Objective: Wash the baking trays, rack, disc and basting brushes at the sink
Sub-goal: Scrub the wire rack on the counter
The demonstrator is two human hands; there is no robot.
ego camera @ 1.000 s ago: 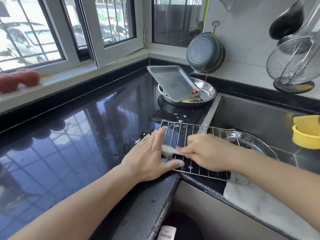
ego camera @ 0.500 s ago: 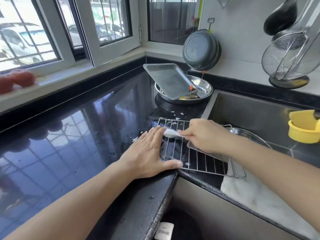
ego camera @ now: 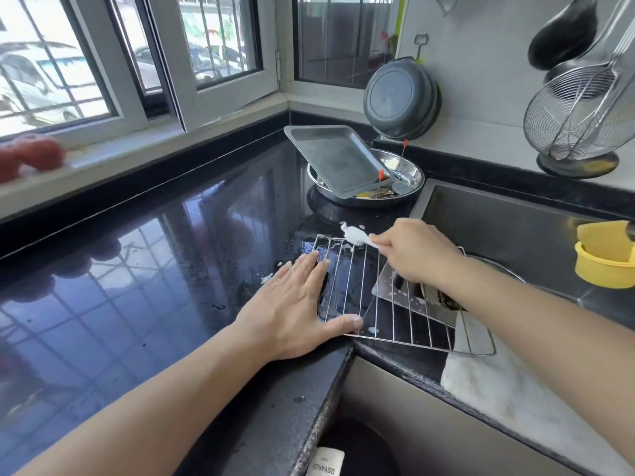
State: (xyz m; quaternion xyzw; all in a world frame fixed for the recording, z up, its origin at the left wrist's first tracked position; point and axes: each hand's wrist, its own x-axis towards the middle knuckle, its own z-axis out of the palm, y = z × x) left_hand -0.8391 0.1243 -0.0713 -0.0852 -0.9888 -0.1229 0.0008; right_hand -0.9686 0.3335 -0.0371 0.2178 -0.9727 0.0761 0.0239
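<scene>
**Rack pinned flat at the sink's edge, soapy brush on its far corner**

The rack [ego camera: 385,297] lies across the corner of the black counter [ego camera: 154,269] and the sink [ego camera: 515,228], its right end overhanging the basin above a tilted steel tray [ego camera: 409,297]. The only writing is a white label [ego camera: 326,463] at the bottom edge (upside down, too blurred to read with confidence). The right hand [ego camera: 415,252] hides most of what it grips; only a foam-covered white tip [ego camera: 355,235] shows, resting on the rack's far left corner, fingers curled round the handle. The left hand [ego camera: 295,307] lies flat with straight fingers, pressing the rack's left edge to the counter, thumb on the near rail. Behind, a baking tray [ego camera: 336,159] leans in a round steel pan [ego camera: 409,187] with two orange-tipped handles [ego camera: 380,174] poking out; what lies under it is unclear. A white cloth [ego camera: 498,389] drapes the near sink rim.
</scene>
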